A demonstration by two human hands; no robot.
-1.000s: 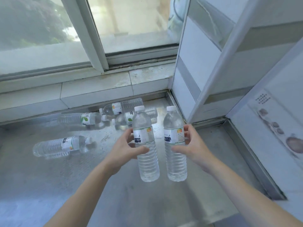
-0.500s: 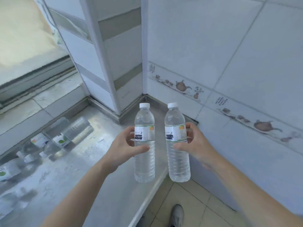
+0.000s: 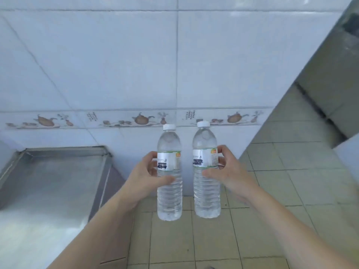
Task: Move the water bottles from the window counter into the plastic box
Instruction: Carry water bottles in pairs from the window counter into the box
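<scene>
Now both hands, left (image 3: 144, 176) & right (image 3: 226, 171), each grip a clear capped plastic water bottle (image 3: 169, 183) (image 3: 206, 179) upright mid-body, prob. for carrying; box unseen.

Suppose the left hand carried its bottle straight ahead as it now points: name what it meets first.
Probably the white tiled wall: nothing shows between it and the left hand gripping its water bottle, though depth is unclear.
</scene>
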